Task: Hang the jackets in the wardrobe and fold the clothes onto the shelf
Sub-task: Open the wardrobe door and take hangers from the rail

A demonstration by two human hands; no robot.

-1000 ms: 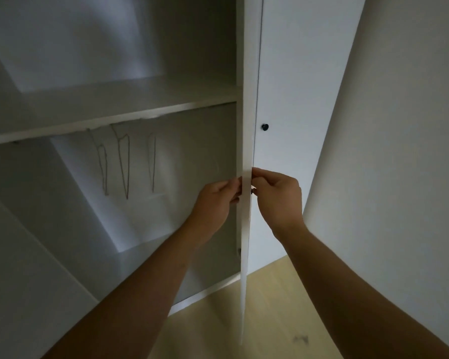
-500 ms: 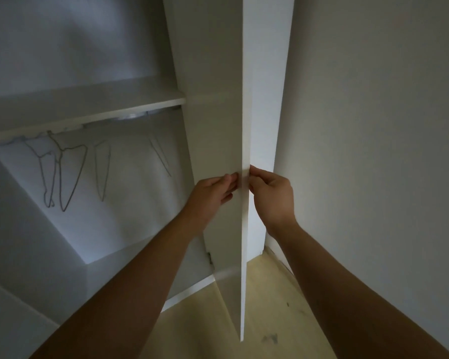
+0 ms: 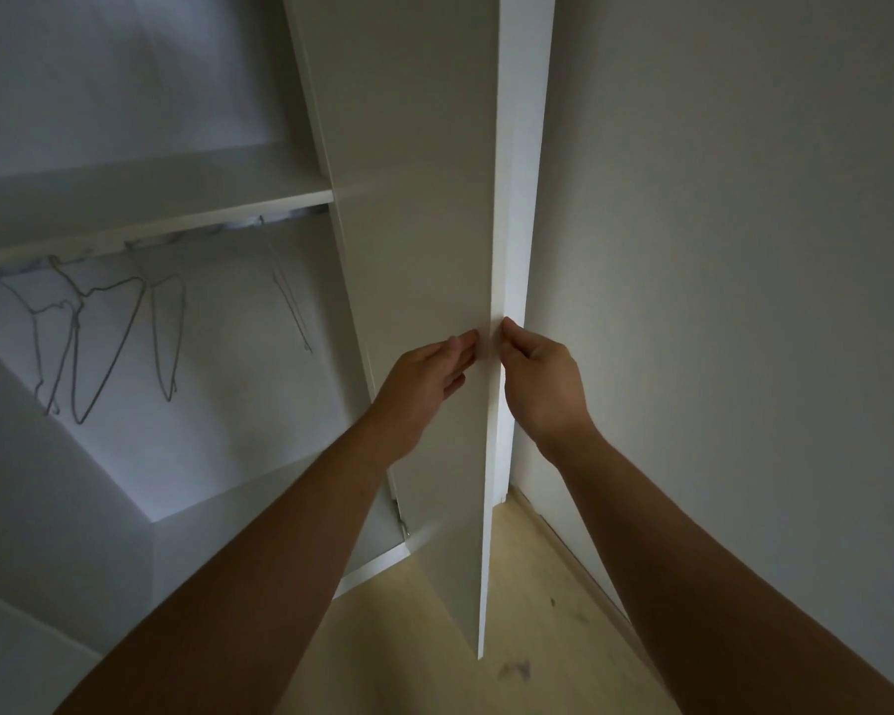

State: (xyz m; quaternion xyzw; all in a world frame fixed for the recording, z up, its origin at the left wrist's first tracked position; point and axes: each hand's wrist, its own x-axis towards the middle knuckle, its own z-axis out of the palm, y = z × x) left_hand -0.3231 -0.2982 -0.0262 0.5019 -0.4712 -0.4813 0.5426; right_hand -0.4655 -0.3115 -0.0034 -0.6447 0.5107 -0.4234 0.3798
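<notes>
Grip: left hand [image 3: 427, 376] fingers flat on inner face of tall white wardrobe door [image 3: 434, 250], right hand [image 3: 540, 376] pinching its edge, centre frame. Step: opening wardrobe, prob. Thin wire hangers [image 3: 99, 343] hang bare at left; no jackets/clothes in view. Next: swing door wide, fetch jacket

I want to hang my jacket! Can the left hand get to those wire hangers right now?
Probably yes. The left hand rests on the open wardrobe door, and nothing stands between it and the wire hangers on the rail to its left.
</notes>
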